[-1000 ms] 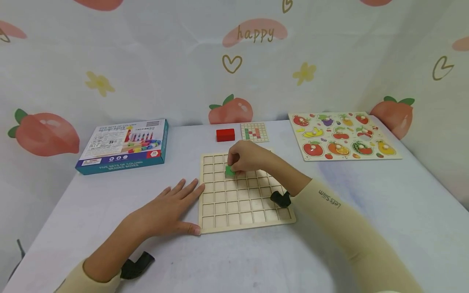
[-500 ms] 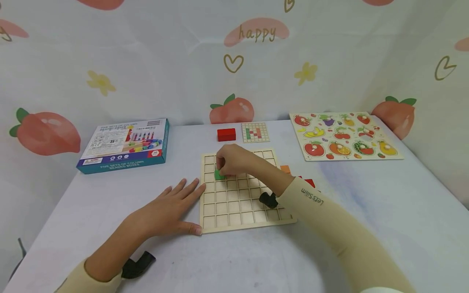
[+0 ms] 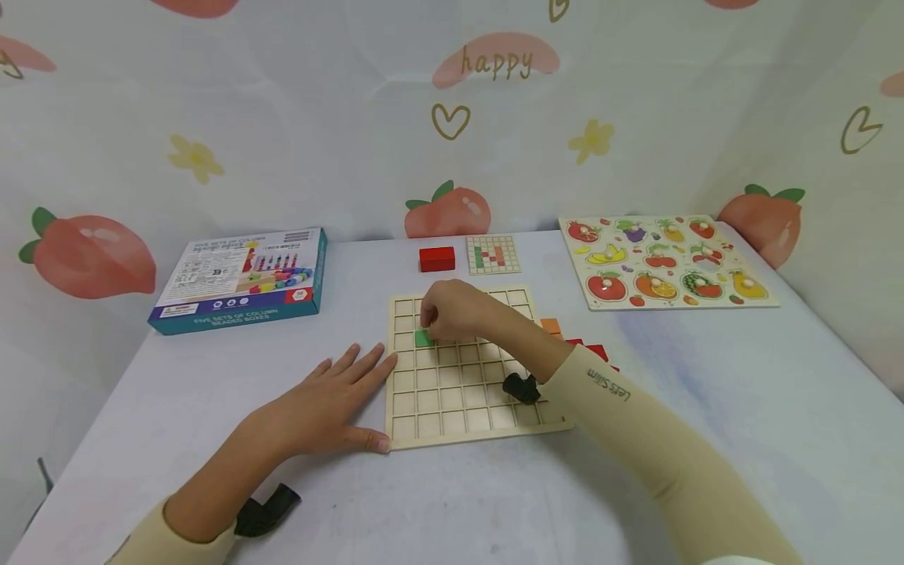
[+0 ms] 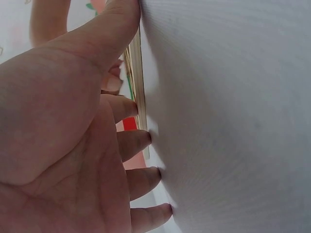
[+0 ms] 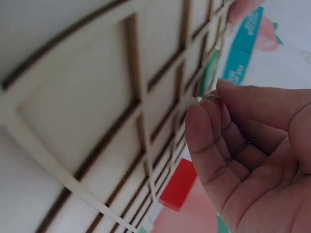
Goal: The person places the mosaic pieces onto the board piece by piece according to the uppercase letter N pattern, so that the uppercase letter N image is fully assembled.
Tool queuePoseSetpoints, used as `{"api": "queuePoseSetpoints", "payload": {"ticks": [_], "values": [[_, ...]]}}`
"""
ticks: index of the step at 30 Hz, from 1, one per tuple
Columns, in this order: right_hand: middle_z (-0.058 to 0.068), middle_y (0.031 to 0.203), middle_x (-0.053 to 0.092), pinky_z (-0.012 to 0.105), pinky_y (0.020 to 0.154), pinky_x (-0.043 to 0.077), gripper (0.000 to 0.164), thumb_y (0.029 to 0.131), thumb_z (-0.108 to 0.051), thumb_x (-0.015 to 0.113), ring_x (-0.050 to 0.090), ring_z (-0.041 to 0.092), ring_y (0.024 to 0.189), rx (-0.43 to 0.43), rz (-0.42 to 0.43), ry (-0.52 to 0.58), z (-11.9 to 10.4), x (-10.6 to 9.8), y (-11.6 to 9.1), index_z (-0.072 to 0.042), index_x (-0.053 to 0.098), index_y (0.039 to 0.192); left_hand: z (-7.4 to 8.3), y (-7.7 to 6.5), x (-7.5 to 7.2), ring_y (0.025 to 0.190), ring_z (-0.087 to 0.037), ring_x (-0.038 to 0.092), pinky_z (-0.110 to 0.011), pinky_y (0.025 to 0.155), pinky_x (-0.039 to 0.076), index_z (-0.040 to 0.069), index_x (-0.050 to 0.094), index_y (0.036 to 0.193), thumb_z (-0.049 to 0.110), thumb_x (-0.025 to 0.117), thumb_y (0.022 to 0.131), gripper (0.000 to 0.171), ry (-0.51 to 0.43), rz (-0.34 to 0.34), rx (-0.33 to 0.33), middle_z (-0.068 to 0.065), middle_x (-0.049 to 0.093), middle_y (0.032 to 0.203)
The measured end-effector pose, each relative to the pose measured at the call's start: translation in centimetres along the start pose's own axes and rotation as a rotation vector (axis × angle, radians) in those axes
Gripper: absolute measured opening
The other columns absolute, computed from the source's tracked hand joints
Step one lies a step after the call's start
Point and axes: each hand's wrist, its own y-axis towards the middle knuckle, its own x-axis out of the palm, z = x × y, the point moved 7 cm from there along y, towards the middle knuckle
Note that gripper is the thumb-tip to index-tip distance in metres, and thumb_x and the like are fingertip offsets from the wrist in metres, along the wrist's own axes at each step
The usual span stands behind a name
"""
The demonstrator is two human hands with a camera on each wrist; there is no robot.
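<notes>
A wooden grid board (image 3: 417, 428) lies on the table, with one green block (image 3: 423, 338) in a cell near its upper left. Just right of that block is my right hand (image 3: 462, 310), its fingers curled. In the right wrist view the thumb and fingertips come close together beside the green block (image 5: 210, 73), and nothing shows between them. My left hand (image 3: 321, 408) lies spread on the table at the board's left side. Its index fingertip and thumb touch the board's edge. The right hand and forearm hide part of the grid.
Orange (image 3: 551, 326) and red blocks (image 3: 596, 351) lie right of the board, partly behind the right forearm. Behind it are a red block (image 3: 437, 259) and a small pattern card (image 3: 493, 255). A toy box (image 3: 236, 282) stands left, a fruit puzzle (image 3: 664, 263) right.
My right hand carried the green block left to its present cell, then shifted slightly right, showing more of it. The loose blocks at right came into view. My left hand stayed still.
</notes>
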Motion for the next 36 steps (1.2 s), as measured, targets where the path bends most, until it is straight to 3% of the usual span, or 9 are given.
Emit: {"api": "queuePoseSetpoints", "payload": {"ticks": [7,14,21,27,36], "values": [[-0.005,0.079,0.062,0.023,0.068,0.046,0.011,0.082,-0.009,0.061,0.054,0.012,0.075,-0.029,0.038,0.079,0.8,-1.7,-1.9,-0.009,0.070,0.088,0.1,0.0,0.0,0.135,-0.034,0.004,-0.058,0.101,0.014,0.024,0.014,0.146,0.079,0.049,0.062,0.106,-0.001,-0.002,-0.001,-0.003,0.009,0.150],[0.001,0.078,0.063,0.027,0.064,0.047,0.008,0.083,-0.009,0.061,0.054,0.015,0.070,-0.009,0.042,0.160,2.8,-2.7,-5.5,-0.009,0.069,0.086,0.0,0.0,0.1,0.135,-0.032,0.003,-0.056,0.102,0.014,0.025,0.013,0.146,0.079,0.048,0.062,0.106,0.003,-0.008,-0.015,-0.001,0.007,0.151],[0.001,0.076,0.062,0.027,0.064,0.047,0.005,0.083,-0.010,0.063,0.052,0.015,0.069,0.034,0.049,0.111,5.9,-2.6,-9.5,-0.010,0.068,0.081,0.1,0.0,0.1,0.135,-0.033,0.004,-0.057,0.101,0.014,0.025,0.013,0.146,0.079,0.048,0.062,0.106,0.006,-0.007,-0.008,-0.002,0.008,0.150],[-0.004,0.072,0.059,0.027,0.064,0.046,0.003,0.081,-0.012,0.067,0.052,0.015,0.070,0.129,0.007,0.085,8.7,-2.3,-12.7,-0.013,0.066,0.079,0.1,0.1,0.1,0.135,-0.033,0.003,-0.057,0.102,0.014,0.025,0.013,0.146,0.079,0.047,0.062,0.106,0.012,-0.008,-0.009,-0.001,0.007,0.151],[-0.005,0.072,0.057,0.028,0.061,0.045,0.009,0.077,-0.016,0.072,0.051,0.015,0.072,0.221,-0.051,0.054,10.8,-1.6,-15.5,-0.018,0.064,0.078,0.0,0.1,0.1,0.135,-0.033,0.003,-0.057,0.101,0.014,0.024,0.013,0.146,0.079,0.048,0.062,0.106,0.005,-0.010,-0.008,-0.002,0.007,0.151]]}}
